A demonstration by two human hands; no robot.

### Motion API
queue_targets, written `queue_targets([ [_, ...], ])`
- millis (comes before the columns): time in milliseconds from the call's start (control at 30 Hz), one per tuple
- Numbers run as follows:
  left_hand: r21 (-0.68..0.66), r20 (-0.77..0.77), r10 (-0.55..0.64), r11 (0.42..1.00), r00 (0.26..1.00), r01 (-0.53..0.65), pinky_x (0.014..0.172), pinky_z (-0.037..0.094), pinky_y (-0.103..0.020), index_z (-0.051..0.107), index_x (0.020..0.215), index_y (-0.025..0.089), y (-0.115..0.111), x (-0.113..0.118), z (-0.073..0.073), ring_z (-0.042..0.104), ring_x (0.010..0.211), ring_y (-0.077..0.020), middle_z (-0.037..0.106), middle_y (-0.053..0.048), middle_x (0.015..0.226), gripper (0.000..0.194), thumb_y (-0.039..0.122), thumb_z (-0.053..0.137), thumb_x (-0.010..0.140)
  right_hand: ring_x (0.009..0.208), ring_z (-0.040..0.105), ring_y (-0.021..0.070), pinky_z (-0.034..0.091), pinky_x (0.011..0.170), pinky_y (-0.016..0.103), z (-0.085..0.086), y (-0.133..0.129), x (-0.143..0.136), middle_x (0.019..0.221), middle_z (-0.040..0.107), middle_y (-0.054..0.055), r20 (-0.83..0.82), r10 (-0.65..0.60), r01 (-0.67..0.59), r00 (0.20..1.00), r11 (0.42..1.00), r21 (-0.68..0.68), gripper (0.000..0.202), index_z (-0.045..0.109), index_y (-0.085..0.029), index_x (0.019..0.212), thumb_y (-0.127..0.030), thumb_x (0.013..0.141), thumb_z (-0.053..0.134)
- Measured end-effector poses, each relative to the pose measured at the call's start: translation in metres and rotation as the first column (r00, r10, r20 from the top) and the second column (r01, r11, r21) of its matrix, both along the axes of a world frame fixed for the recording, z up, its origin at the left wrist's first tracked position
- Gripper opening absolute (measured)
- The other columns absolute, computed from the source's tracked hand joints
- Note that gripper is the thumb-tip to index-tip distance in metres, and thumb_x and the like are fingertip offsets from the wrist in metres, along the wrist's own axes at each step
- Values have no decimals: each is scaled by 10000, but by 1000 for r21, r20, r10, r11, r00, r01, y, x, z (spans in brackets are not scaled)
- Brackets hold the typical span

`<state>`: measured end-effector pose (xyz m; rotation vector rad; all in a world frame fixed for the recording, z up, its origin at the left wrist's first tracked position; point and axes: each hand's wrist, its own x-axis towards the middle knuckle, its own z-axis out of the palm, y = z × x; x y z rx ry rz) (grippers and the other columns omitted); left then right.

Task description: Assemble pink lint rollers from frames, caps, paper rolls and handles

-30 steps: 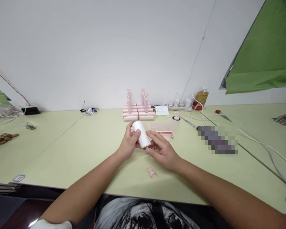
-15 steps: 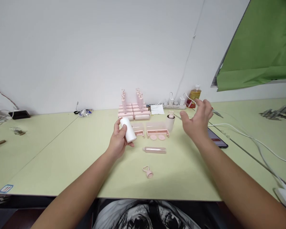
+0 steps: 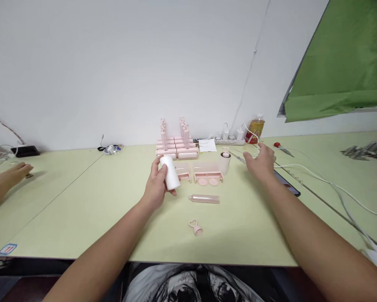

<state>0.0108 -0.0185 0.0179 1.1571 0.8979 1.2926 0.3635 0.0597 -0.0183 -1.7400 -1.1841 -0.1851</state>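
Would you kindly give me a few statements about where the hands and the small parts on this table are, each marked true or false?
1. The left hand holds the white roll. True.
2. The right hand grips the clear tube. False: the tube lies alone on the table, and the right hand is open, far to its right near the phone.
3. The heart-topped pink cap lies nearer the person than the tube. True.
4. The bottle of amber liquid lies on its side. False: it stands upright by the wall.
5. Another person's hand rests at the far left of the table. True.
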Motion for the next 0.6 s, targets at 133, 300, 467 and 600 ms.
queue_targets([
  [133,108,-132,212,974,968,-199,348,479,-209,258,1374,352,9,-14,7,632,646,-163,547,-37,1002,680,448,613,803,1129,510,336,409,936,530,24,-20,-16,1170,548,150,105,51,-88,993,920,382,407,529,-177,1170,-288,779,560],
  [300,124,-463,333,942,822,-312,314,411,-189,281,1377,341,20,-30,8,594,578,-150,545,-54,982,695,420,625,779,825,618,226,506,756,388,33,-62,-82,974,658,89,300,471,-544,829,802,244,266,609,-193,1094,-285,863,515],
  [467,-38,-634,172,967,754,-252,338,379,-188,288,1368,320,21,-33,10,573,550,-154,591,-72,939,673,402,606,781,1249,425,383,328,997,594,9,-87,-144,1341,553,165,497,690,-632,526,708,-315,476,542,-182,1305,-420,895,507],
  [600,-133,-691,73,965,719,-225,362,346,-183,292,1369,303,23,-33,8,556,547,-156,600,-68,881,683,416,606,773,1405,191,433,61,1082,681,-7,-83,-158,1481,396,181,493,757,-542,429,652,-530,651,380,-211,1455,-572,914,415],
])
